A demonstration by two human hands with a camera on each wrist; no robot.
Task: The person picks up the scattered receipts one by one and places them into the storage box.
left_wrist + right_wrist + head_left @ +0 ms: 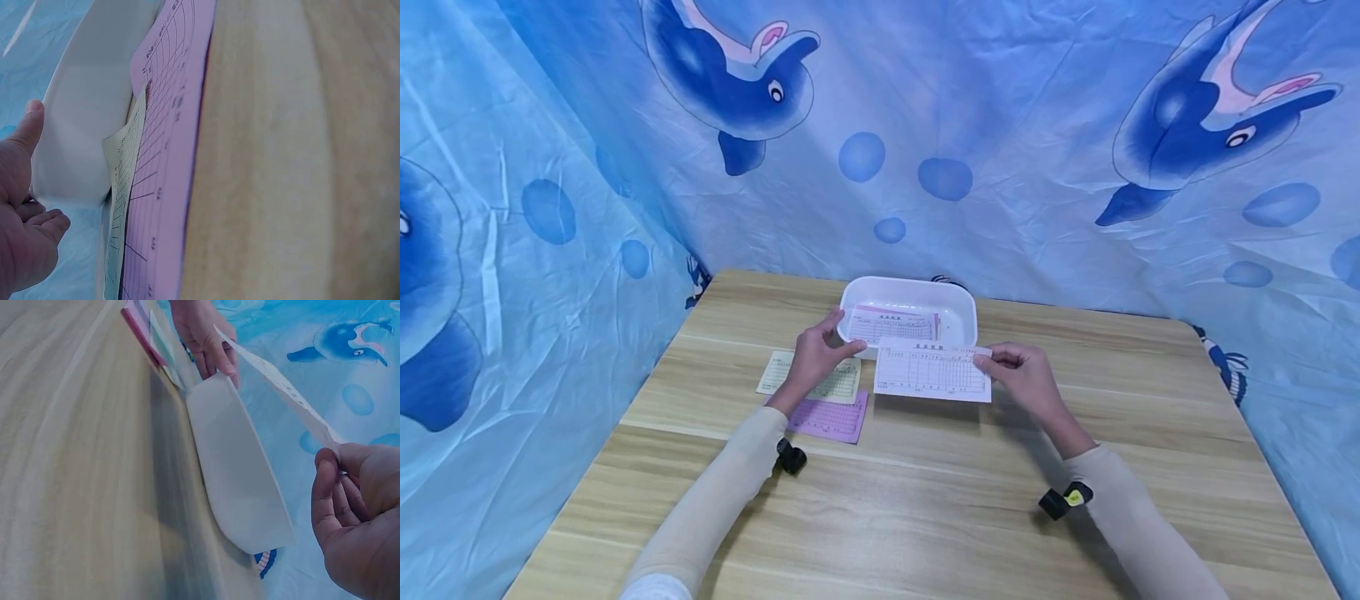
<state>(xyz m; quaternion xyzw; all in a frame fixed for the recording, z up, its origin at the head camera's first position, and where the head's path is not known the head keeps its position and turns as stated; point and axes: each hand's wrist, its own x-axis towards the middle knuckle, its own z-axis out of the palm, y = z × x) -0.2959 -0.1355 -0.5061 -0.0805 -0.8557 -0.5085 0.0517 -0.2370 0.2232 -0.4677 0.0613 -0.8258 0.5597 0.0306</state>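
Observation:
A white plastic tray (910, 290) stands near the table's back edge, holding white and pink printed slips (895, 327). My left hand (814, 358) holds the tray's left end, thumb at the front and fingers around the side. Between thumb and fingers, my right hand (1024, 373) pinches the right end of a white printed form (928, 371), raised just in front of the tray. In the right wrist view this form (281, 387) is seen nearly edge-on. Beneath my left forearm lie a pale green form (838, 385) and a purple form (831, 419), partly overlapping.
The wood-grain table (910, 500) extends toward me and to both sides. A blue curtain (1037, 225) printed with dolphins hangs behind the table and along its left side. Black devices (790, 457) are strapped to both wrists.

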